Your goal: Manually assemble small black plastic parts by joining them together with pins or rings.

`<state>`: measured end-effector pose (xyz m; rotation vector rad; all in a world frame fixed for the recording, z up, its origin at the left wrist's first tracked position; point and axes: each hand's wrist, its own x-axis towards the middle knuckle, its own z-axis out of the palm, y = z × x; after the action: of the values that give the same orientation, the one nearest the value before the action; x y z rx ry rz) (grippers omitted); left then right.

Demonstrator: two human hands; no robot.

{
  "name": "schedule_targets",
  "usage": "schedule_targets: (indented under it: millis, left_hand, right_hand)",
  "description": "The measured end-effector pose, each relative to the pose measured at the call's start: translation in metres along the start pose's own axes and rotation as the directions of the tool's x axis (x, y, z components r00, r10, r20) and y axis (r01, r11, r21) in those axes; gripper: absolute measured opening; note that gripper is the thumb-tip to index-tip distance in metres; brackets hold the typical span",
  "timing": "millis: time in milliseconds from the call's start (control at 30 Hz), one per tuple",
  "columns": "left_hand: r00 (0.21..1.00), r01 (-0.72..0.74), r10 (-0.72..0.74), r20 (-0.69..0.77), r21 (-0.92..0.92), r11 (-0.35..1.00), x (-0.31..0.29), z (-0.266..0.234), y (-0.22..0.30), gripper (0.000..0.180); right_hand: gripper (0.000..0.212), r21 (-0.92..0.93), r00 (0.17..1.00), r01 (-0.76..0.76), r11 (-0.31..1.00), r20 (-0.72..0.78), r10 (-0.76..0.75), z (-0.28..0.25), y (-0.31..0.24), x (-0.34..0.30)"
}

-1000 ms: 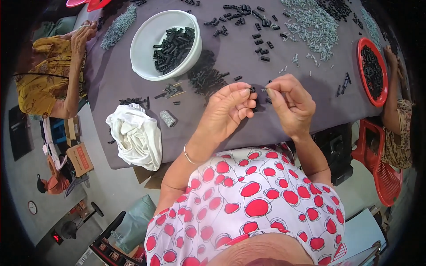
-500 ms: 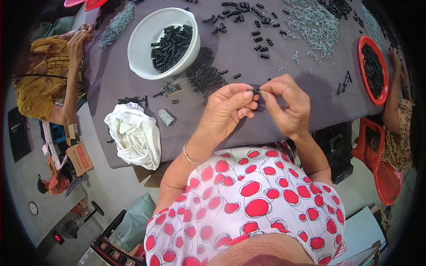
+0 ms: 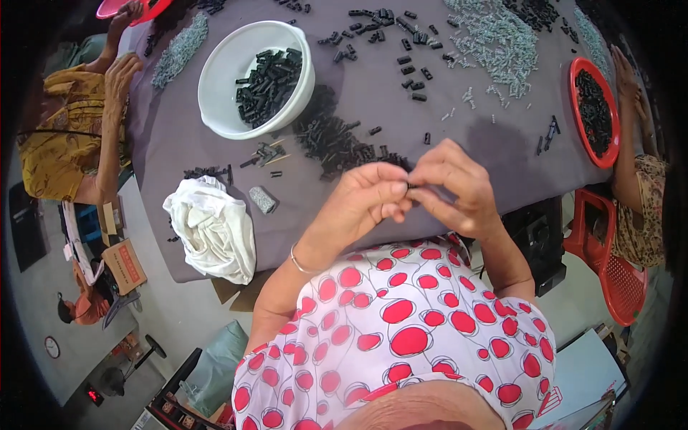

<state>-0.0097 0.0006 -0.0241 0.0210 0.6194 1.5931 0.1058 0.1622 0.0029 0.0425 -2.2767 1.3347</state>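
Note:
Close in front of my chest, my left hand (image 3: 364, 198) and my right hand (image 3: 459, 188) meet fingertip to fingertip. Both pinch a small black plastic piece (image 3: 411, 185), mostly covered by the fingers. Just beyond my left hand spreads a heap of black plastic parts (image 3: 326, 143). A white bowl (image 3: 215, 89) farther left holds many black plastic tubes (image 3: 272, 86). Beyond my right hand lies a pile of small metal springs (image 3: 498, 54), with loose black pieces (image 3: 407, 70) scattered beside it.
At the near left lie a crumpled white cloth (image 3: 211, 229) and a speckled grey cylinder (image 3: 262, 200). A red tray (image 3: 605, 159) of black parts stands at the right edge, near a red chair (image 3: 620, 294). Co-workers sit left and right, one in a yellow patterned top (image 3: 61, 143).
My joined hands have come nearer to my body, and the right fingers have turned over the piece. A black piece now lies beyond them. The left co-worker's hand has reached to a red basin.

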Motion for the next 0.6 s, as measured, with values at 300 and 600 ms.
schedule_targets:
  millis: [300,600]
  left_hand:
    - [0.99,0.123,-0.137,0.037,0.258,0.958,-0.01,0.004,0.005,0.022]
    - [0.99,0.114,-0.129,0.051,0.223,0.968,-0.031,-0.004,0.0,0.015]
  right_hand:
    - [0.028,0.077,0.991,0.11,0.991,0.072,-0.116,-0.003,0.001,-0.008]
    - [0.018,-0.205,1.0,-0.022,0.979,-0.001,0.022,0.013,0.026,0.029]
